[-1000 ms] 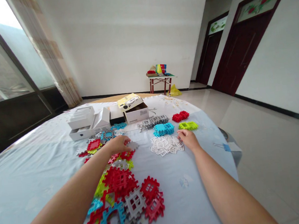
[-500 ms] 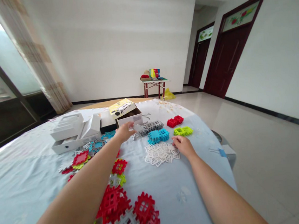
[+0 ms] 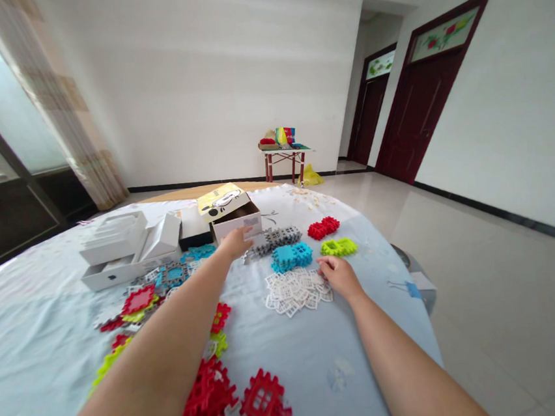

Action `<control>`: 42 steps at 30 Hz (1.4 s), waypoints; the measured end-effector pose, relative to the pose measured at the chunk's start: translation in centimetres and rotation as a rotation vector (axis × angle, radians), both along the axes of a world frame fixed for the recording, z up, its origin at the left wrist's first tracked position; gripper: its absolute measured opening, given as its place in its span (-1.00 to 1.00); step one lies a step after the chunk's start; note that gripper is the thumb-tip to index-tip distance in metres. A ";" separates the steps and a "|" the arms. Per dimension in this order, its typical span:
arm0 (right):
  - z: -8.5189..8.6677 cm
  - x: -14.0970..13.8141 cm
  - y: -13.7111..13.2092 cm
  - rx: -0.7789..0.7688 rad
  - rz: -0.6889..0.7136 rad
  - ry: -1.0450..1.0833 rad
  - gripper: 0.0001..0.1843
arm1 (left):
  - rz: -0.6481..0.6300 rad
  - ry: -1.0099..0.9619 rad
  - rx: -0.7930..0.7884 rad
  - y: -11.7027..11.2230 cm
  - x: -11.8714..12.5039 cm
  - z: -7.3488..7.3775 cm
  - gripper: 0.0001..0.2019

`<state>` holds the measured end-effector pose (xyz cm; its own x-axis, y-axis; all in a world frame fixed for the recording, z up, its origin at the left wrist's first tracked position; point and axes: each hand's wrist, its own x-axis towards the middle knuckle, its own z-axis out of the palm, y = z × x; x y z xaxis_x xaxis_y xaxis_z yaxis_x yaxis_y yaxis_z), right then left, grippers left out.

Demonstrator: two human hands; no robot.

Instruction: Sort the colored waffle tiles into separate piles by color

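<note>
My left hand [image 3: 236, 242] reaches to the left end of a row of grey notched building tiles [image 3: 283, 236]. Its fingers are closed on a grey tile [image 3: 258, 242] at that end, partly hidden by the hand. My right hand [image 3: 339, 275] rests at the right edge of a spread of white lattice pieces [image 3: 295, 291]. Its thumb and fingertips are drawn together; whatever they may hold is too small to make out. Between the hands sits a blue tile stack [image 3: 291, 257], with lime-green tiles [image 3: 339, 247] and red tiles [image 3: 323, 228] to its right.
Mixed tiles [image 3: 139, 300] lie heaped at left, and red and grey ones [image 3: 264, 402] in front, partly behind my left forearm. White boxes [image 3: 114, 240] and a yellow-lidded carton [image 3: 225, 202] stand at the back. The round table's cloth [image 3: 330, 347] curves away at right.
My left hand has shifted slightly and brought the grey tile against the row's end. My right hand stays beside the white pieces. The view has tilted a little.
</note>
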<state>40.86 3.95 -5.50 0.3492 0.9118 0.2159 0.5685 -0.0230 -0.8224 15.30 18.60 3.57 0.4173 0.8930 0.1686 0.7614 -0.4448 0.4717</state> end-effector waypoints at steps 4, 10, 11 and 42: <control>0.0 0.1 -0.1 -0.008 0.007 0.001 -0.65 | 0.045 -0.090 0.042 -1.0 -3.3 0.8 -0.50; -0.3 0.2 -0.1 0.007 0.011 -0.013 -0.64 | 0.156 -0.153 0.043 -5.0 -12.1 0.8 -0.47; -0.3 0.3 -0.1 0.008 0.012 -0.017 -0.64 | 0.185 -0.148 0.033 -5.7 -13.4 0.6 -0.47; -0.2 0.2 -0.3 0.016 0.022 -0.021 -0.63 | 0.206 -0.080 -0.144 -8.8 -11.7 -1.0 -0.50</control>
<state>41.05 3.64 -5.74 0.3248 0.9155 0.2375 0.5855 0.0026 -0.8106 3.55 9.76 2.61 0.2148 0.9749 0.0585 0.7863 -0.2082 0.5817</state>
